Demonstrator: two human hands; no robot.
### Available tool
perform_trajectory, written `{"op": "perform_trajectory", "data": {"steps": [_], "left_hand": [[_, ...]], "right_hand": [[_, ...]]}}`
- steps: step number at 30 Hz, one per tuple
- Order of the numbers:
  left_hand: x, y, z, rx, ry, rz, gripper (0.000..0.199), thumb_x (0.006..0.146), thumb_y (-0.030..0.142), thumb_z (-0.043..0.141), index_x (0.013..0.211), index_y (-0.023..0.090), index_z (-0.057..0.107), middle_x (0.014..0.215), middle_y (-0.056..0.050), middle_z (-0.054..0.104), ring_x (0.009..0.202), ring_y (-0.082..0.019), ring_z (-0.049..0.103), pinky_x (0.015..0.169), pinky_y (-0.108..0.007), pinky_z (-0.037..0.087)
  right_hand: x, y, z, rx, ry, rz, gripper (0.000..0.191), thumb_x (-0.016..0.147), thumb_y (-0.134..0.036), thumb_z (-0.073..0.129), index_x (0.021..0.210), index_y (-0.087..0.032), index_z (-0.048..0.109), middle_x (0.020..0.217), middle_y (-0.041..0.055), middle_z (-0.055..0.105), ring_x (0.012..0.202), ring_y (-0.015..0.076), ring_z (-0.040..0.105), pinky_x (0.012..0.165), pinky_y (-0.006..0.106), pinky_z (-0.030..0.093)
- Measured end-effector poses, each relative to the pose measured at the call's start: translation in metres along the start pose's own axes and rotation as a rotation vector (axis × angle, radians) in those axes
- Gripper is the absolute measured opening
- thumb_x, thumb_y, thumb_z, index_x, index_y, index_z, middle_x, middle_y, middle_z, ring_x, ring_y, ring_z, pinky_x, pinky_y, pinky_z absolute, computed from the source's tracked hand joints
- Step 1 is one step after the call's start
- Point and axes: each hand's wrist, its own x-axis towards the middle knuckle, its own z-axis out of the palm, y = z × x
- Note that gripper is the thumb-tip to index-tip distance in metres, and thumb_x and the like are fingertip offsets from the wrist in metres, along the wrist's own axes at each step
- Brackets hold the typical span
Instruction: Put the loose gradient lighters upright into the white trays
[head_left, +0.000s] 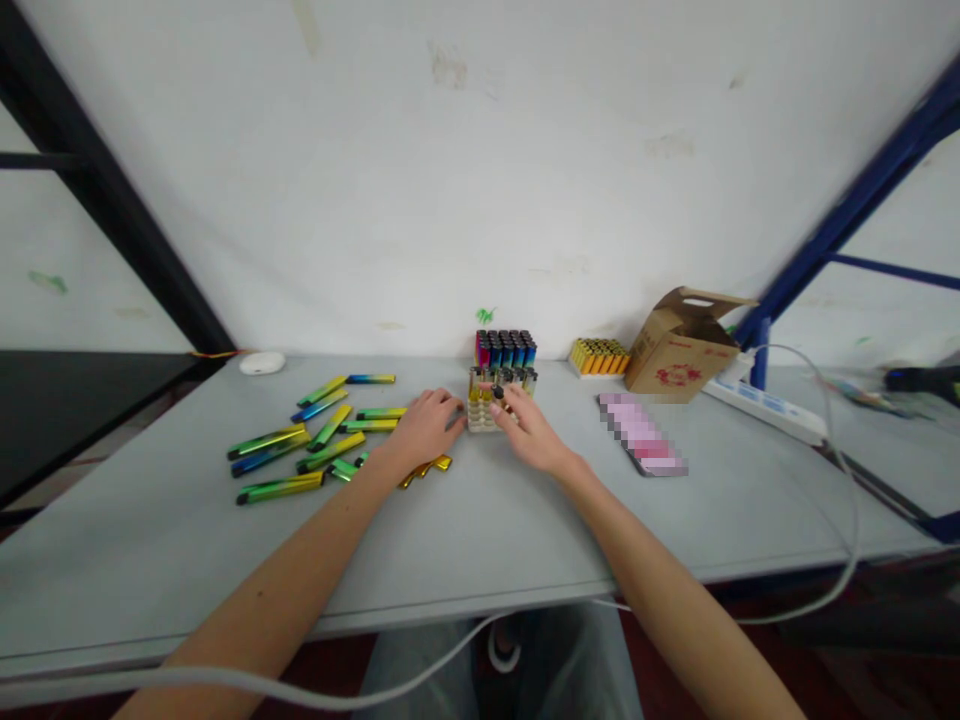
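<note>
A pale rack [480, 424] with rows of round slots stands on the table in front of me, with several black-ended tubes upright towards its back. My right hand [531, 432] reaches over it, thumb and fingers closed around a tube with a black end [498, 393]. At the rack's left edge is my left hand [426, 428], its fingers bent and slightly apart, with nothing visible in them. Shiny green-and-yellow tubes [330, 453] lie scattered left of that hand, and a few gold ones [436, 465] poke out beside its wrist.
Behind the rack stands a block of multicoloured tubes [507, 349] with black tops. A tray of yellow-orange cylinders [600, 356], an open cardboard box [679, 350], a phone [642, 434] and a power strip [769, 408] are to the right. A white case [262, 363] sits far left.
</note>
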Motion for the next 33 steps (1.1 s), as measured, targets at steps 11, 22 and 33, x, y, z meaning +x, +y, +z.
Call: {"op": "perform_trajectory", "data": {"steps": [11, 22, 33], "left_hand": [[0.000, 0.001, -0.001, -0.021, 0.003, -0.014, 0.024, 0.092, 0.031, 0.049, 0.105, 0.019, 0.066, 0.103, -0.010, 0.064, 0.100, -0.026, 0.057, 0.096, -0.042, 0.045], [0.001, 0.003, 0.007, 0.000, 0.006, -0.084, 0.042, 0.092, 0.049, 0.047, 0.112, 0.016, 0.064, 0.113, -0.013, 0.061, 0.109, -0.029, 0.056, 0.100, -0.044, 0.043], [0.001, 0.005, 0.005, 0.034, -0.010, -0.086, 0.039, 0.093, 0.046, 0.048, 0.113, 0.017, 0.064, 0.114, -0.012, 0.061, 0.109, -0.028, 0.056, 0.099, -0.041, 0.044]], "right_hand": [[-0.002, 0.006, -0.002, -0.178, 0.140, 0.033, 0.041, 0.091, -0.035, 0.052, 0.131, -0.027, 0.048, 0.091, 0.0051, 0.063, 0.091, 0.0234, 0.060, 0.091, 0.039, 0.044], [0.008, 0.018, 0.002, -0.392, 0.269, -0.204, 0.022, 0.091, -0.021, 0.050, 0.111, -0.022, 0.058, 0.110, 0.0099, 0.064, 0.115, 0.0253, 0.053, 0.101, 0.043, 0.044], [0.015, 0.030, 0.000, -0.611, 0.301, -0.267, 0.017, 0.089, -0.025, 0.060, 0.103, -0.022, 0.068, 0.121, 0.0100, 0.061, 0.125, 0.0273, 0.046, 0.107, 0.048, 0.039]]}}
